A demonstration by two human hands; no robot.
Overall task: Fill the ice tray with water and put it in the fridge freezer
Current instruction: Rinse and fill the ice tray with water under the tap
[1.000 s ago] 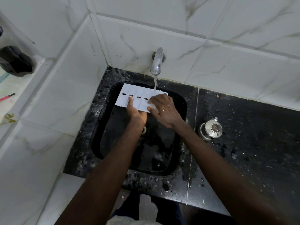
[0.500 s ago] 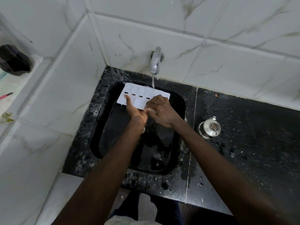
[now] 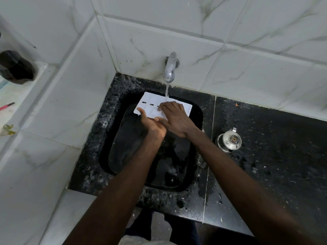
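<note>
Left hand: we saw our left hand [image 3: 154, 127] gripping the ice tray [image 3: 151, 101] at its near edge, over the back half of the sink [image 3: 113, 138], thumb on top and fingers tucked underneath.
Right hand: our right hand [image 3: 177, 119] lay across the tray's top just beside the left, fingers stretched out and pressed on the white plastic. We could not tell whether its thumb hooked under the edge.
Ice tray: it was white and flat-faced, with a row of dark oval holes showing, and was held above the sink basin rather than resting in it.
Water: a thin stream [image 3: 166, 89] fell onto the tray's far edge, next to the right hand's fingers.
Tap: a chrome tap [image 3: 170, 68] stuck out of the tiled wall above the sink's back rim.
Sink: it was black and wet, set into a speckled dark surface [image 3: 276, 156].
Right of the sink: a small metal lidded pot [image 3: 229, 140] stood on the surface.
Left of the sink: a dark object [image 3: 16, 68] and a red pen [image 3: 7, 106] lay on a white ledge, well apart from it.
</note>
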